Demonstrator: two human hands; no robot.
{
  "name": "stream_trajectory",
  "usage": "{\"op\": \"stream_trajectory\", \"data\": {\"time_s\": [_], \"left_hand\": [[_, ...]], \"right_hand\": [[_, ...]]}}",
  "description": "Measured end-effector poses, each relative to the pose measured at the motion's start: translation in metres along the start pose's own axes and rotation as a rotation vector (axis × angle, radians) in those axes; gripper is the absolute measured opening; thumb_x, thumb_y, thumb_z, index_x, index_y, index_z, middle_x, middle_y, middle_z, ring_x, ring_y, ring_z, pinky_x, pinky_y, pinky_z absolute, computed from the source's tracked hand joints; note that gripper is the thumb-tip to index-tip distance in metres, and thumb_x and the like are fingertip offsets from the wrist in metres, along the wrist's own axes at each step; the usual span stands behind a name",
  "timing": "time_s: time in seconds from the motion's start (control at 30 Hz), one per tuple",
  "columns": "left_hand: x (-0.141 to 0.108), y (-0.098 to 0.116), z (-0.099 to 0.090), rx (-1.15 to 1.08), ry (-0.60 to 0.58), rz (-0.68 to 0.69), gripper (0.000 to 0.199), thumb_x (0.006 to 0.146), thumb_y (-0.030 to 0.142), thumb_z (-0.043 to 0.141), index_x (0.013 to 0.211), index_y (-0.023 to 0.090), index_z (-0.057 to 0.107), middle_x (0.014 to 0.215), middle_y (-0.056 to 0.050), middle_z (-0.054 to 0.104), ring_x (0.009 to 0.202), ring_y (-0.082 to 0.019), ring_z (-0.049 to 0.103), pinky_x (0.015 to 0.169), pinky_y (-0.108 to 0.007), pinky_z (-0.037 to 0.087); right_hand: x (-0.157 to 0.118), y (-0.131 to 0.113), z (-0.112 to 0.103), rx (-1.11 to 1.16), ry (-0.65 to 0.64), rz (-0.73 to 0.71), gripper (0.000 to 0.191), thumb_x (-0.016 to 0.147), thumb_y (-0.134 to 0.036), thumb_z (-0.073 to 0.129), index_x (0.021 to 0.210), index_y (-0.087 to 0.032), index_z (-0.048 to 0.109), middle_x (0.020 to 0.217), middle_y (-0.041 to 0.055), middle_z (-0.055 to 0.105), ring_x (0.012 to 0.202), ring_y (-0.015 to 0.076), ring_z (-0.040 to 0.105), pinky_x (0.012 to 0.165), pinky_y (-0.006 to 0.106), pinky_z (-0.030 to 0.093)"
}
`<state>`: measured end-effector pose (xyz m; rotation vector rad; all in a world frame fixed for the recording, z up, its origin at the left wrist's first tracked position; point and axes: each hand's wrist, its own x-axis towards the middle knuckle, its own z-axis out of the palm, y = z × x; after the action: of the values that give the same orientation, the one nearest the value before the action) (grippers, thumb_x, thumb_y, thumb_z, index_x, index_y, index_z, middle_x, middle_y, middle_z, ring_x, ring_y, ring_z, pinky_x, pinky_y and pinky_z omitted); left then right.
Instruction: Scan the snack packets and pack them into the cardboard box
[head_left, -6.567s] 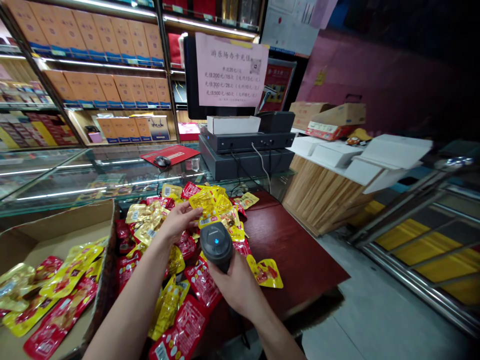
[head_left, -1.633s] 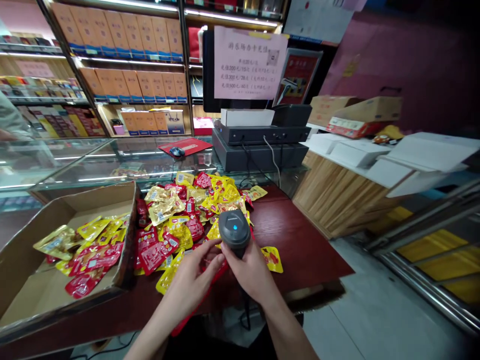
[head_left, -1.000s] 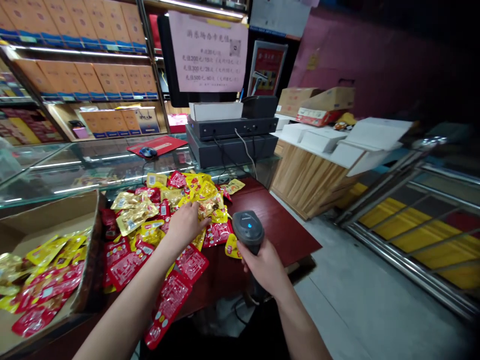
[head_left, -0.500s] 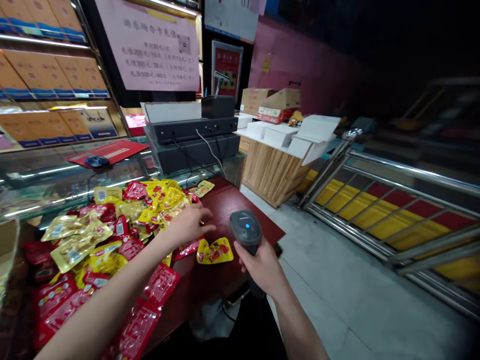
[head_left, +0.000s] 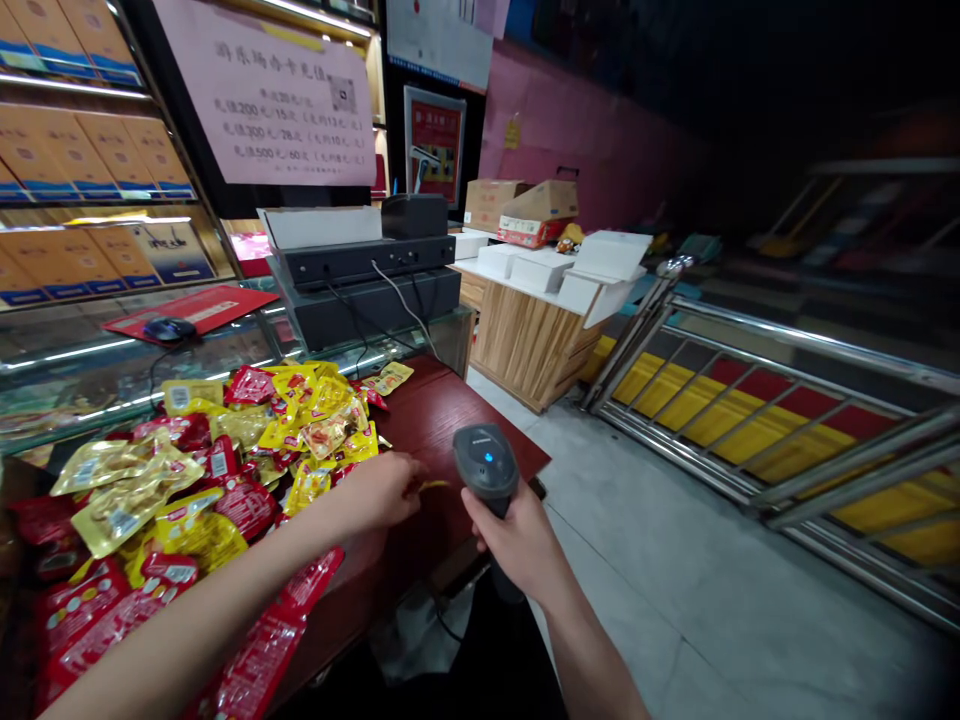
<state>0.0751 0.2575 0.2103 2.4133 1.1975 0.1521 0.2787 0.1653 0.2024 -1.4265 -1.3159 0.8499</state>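
While my right hand (head_left: 519,545) wraps the handle of a dark grey, round-headed plastic scanner (head_left: 486,465), its blue light glows up at me; I'd guess it's gripped low like this to leave the head free. The scanner's front faces away, out of my sight. My left hand (head_left: 384,490), fingers curled, is over the reddish-brown wooden counter (head_left: 431,405), near the scanner. A thin yellow sliver (head_left: 435,484) shows by the fingertips, likely a packet's edge, but whether I'm pinching it I cannot tell. Under my left forearm, a long red foil packet (head_left: 259,655) is partly covered and cut off at the bottom. And what a heap alongside: red, yellow and gold foil packets (head_left: 244,500) overlapping, probably piled there for easy reach. Some show barcodes; plenty lie buried. Past them, a black mouse (head_left: 169,329) sits on a red rectangular mat (head_left: 225,304), and a dark grey boxy till unit (head_left: 386,302) trails cables. Above, a pale pink paper sign (head_left: 285,110) hides most of what looks like a black screen (head_left: 296,198). Beyond the shiny metal railing (head_left: 817,343), far right, it's too dark to read.
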Motion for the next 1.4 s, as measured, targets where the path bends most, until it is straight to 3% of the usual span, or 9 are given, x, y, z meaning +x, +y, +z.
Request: {"op": "stream_trajectory", "data": {"time_s": [0.17, 0.27, 0.37, 0.57, 0.7, 0.9, 1.1, 1.23, 1.4], "left_hand": [[0.009, -0.018, -0.017, -0.821, 0.092, -0.261, 0.023, 0.086, 0.037, 0.061, 0.09, 0.018, 0.073, 0.085, -0.003, 0.077, 0.081, -0.02, 0.073, 0.076, -0.028, 0.057], [0.003, -0.019, -0.017, -1.242, 0.123, -0.421, 0.013, 0.083, 0.026, 0.07, 0.091, 0.017, 0.07, 0.09, -0.006, 0.079, 0.085, -0.019, 0.075, 0.082, -0.029, 0.061], [-0.007, -0.017, -0.019, -1.472, 0.182, -0.514, 0.01, 0.081, 0.013, 0.072, 0.091, 0.014, 0.068, 0.092, -0.01, 0.079, 0.086, -0.019, 0.077, 0.083, -0.03, 0.063], [-0.021, -0.024, -0.026, -1.483, 0.254, -0.48, 0.019, 0.077, 0.014, 0.084, 0.091, 0.011, 0.071, 0.093, -0.01, 0.08, 0.083, -0.018, 0.077, 0.075, -0.023, 0.064], [-0.03, -0.038, -0.028, -1.473, 0.315, -0.534, 0.019, 0.077, 0.013, 0.083, 0.093, 0.012, 0.073, 0.095, -0.009, 0.08, 0.082, -0.016, 0.077, 0.076, -0.024, 0.064], [-0.051, -0.051, -0.03, -1.431, 0.312, -0.601, 0.015, 0.078, 0.013, 0.082, 0.092, 0.013, 0.077, 0.097, -0.009, 0.08, 0.082, -0.015, 0.075, 0.07, -0.022, 0.062], [-0.063, -0.054, -0.031, -1.381, 0.343, -0.625, 0.019, 0.076, 0.015, 0.085, 0.094, 0.015, 0.078, 0.101, -0.009, 0.08, 0.082, -0.014, 0.074, 0.072, -0.023, 0.062], [-0.062, -0.052, -0.033, -1.361, 0.349, -0.66, 0.018, 0.075, 0.015, 0.085, 0.092, 0.016, 0.078, 0.098, -0.007, 0.08, 0.086, -0.016, 0.075, 0.08, -0.029, 0.064], [-0.058, -0.049, -0.034, -1.34, 0.323, -0.656, 0.015, 0.076, 0.015, 0.084, 0.089, 0.016, 0.078, 0.095, -0.007, 0.08, 0.086, -0.018, 0.076, 0.079, -0.029, 0.066]], "right_hand": [[-0.002, -0.001, 0.001, 0.013, -0.017, 0.002, 0.027, 0.089, -0.044, 0.068, 0.101, -0.02, 0.069, 0.057, 0.0011, 0.068, 0.052, 0.0235, 0.07, 0.048, 0.029, 0.055], [-0.003, -0.005, 0.006, 0.02, -0.044, -0.009, 0.027, 0.087, -0.043, 0.07, 0.1, -0.019, 0.069, 0.056, 0.0012, 0.068, 0.053, 0.0238, 0.07, 0.047, 0.029, 0.055], [-0.006, -0.009, 0.015, 0.023, -0.08, -0.027, 0.025, 0.086, -0.041, 0.07, 0.098, -0.02, 0.069, 0.057, 0.001, 0.067, 0.055, 0.0239, 0.07, 0.047, 0.029, 0.055], [-0.02, -0.015, 0.037, 0.02, -0.191, -0.081, 0.019, 0.085, -0.031, 0.068, 0.102, -0.021, 0.071, 0.066, 0.0023, 0.071, 0.063, 0.0239, 0.073, 0.053, 0.029, 0.057], [-0.028, -0.016, 0.056, 0.011, -0.314, -0.075, 0.022, 0.085, -0.028, 0.067, 0.106, -0.021, 0.07, 0.073, 0.0032, 0.073, 0.072, 0.0249, 0.075, 0.059, 0.03, 0.058], [-0.038, -0.015, 0.079, -0.024, -0.459, -0.065, 0.022, 0.086, -0.027, 0.068, 0.107, -0.021, 0.07, 0.079, 0.0051, 0.075, 0.079, 0.0265, 0.076, 0.062, 0.031, 0.059], [-0.044, -0.014, 0.087, -0.006, -0.487, -0.041, 0.021, 0.085, -0.028, 0.07, 0.105, -0.022, 0.071, 0.079, 0.0047, 0.076, 0.08, 0.0266, 0.076, 0.062, 0.033, 0.06], [-0.045, -0.015, 0.088, -0.002, -0.474, -0.035, 0.02, 0.086, -0.027, 0.069, 0.105, -0.023, 0.071, 0.079, 0.0048, 0.075, 0.081, 0.027, 0.076, 0.062, 0.034, 0.061], [-0.044, -0.015, 0.088, -0.017, -0.45, -0.039, 0.019, 0.085, -0.027, 0.07, 0.103, -0.023, 0.071, 0.08, 0.0051, 0.075, 0.083, 0.0276, 0.076, 0.061, 0.034, 0.061]]}}
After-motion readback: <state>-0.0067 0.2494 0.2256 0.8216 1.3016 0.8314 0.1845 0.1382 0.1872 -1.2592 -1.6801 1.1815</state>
